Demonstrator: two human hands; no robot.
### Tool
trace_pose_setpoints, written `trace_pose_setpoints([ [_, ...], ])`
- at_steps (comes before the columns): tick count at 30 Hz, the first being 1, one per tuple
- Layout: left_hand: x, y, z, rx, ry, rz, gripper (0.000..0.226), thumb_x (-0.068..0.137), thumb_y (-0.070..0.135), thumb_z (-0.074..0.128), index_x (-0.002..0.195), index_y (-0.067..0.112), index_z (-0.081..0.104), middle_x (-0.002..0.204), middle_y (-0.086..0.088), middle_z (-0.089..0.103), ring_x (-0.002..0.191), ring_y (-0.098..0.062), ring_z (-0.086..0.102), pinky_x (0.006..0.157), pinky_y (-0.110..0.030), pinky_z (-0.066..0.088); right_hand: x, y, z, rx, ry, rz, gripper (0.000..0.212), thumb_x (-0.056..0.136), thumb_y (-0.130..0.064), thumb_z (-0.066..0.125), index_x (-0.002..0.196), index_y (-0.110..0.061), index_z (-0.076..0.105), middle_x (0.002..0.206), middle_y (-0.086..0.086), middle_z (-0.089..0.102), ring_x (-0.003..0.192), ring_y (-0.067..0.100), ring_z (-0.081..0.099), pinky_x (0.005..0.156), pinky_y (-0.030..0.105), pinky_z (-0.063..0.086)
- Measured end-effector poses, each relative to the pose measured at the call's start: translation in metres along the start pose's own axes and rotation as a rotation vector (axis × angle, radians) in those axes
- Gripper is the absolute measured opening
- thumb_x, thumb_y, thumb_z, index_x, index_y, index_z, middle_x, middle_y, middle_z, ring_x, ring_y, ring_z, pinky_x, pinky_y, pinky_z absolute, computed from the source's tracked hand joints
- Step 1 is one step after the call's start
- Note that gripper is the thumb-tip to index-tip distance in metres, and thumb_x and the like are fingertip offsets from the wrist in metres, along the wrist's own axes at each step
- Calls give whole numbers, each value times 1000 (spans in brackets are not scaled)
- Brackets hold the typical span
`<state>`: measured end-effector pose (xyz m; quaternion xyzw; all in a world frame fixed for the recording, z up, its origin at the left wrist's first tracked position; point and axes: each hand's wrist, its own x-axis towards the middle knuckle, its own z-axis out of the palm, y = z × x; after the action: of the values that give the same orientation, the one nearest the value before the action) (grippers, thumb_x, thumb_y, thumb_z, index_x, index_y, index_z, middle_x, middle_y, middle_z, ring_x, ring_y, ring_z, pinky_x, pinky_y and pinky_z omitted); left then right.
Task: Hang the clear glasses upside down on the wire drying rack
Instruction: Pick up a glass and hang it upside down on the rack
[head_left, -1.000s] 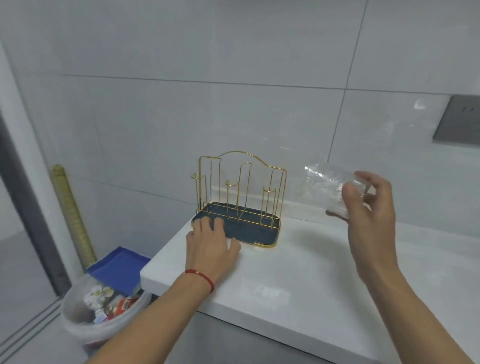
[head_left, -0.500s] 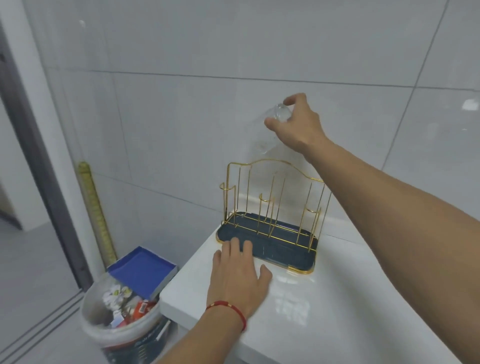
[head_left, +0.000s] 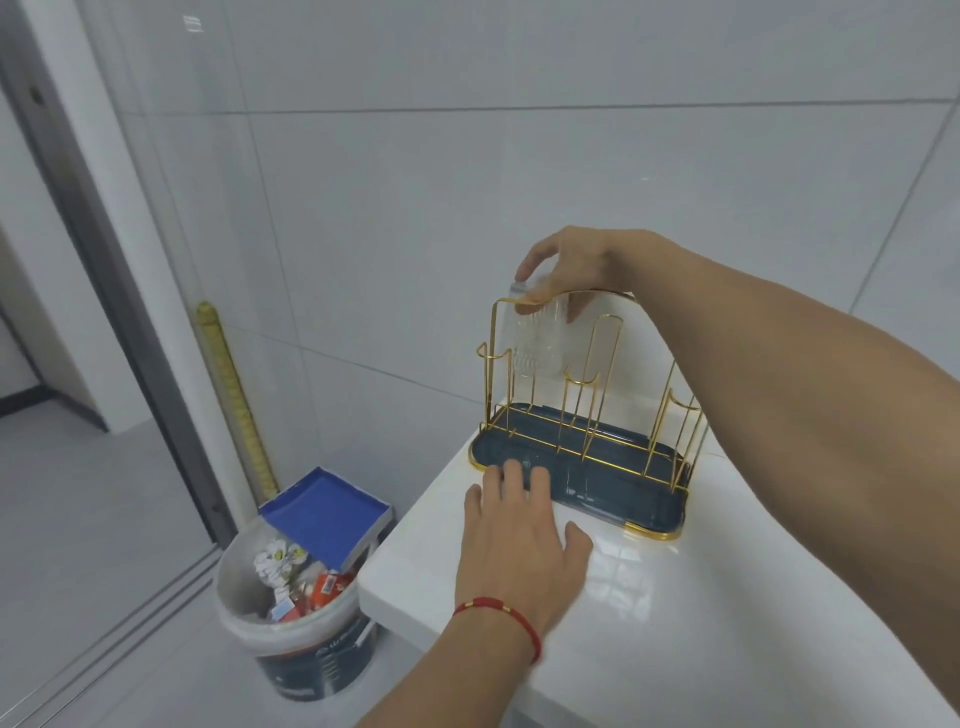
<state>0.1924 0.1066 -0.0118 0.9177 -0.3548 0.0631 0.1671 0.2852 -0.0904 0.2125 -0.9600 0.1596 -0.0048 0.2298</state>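
Careful — your right hand (head_left: 571, 260) grips the clear ribbed glass (head_left: 540, 338) upside down at the gold wire rack's (head_left: 592, 384) back-left prong. Your left hand (head_left: 514, 535), flat and open, steadies the rack's dark blue tray (head_left: 623, 488) — release off-centre and the glass could tip off.

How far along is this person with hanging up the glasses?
Nothing looks finished yet: no glass hangs free on the wire drying rack. In hand: the right hand holds a clear glass by its base, mouth down, at the rack's left rear prongs. The left hand rests flat on the counter, fingertips on the rack's blue tray. Left: seating it and letting go. No other glasses are in view.
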Motion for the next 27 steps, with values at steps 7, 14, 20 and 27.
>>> trace_pose_setpoints([
  [7,0,0,-1,25,-38,6,57,93,49,32,142,20,31,151,-9,37,141,-32,30,119,-51,30,13,0,-1,-19,-186,-8,62,70,-34,97,125,-38,67,127,-8,67,114,25,70,109,45,52],
  [14,1,-2,0,7,-34,8,55,94,50,33,141,21,32,149,-6,38,139,-30,33,118,-50,32,15,5,-2,41,-196,-28,54,76,-37,92,124,-38,68,132,-6,68,124,22,64,110,40,51],
  [20,0,-3,-1,-63,70,15,45,89,47,36,124,20,44,127,-4,46,122,-26,41,107,-44,40,-28,30,-10,420,331,-185,22,93,-17,71,114,-16,77,103,7,76,94,21,74,95,46,61],
  [27,-4,0,-8,-157,171,48,28,86,44,45,99,19,41,104,-1,44,99,-22,42,90,-37,43,-187,97,30,513,984,-129,26,85,-11,53,90,-24,75,73,-1,74,71,16,72,74,47,63],
])
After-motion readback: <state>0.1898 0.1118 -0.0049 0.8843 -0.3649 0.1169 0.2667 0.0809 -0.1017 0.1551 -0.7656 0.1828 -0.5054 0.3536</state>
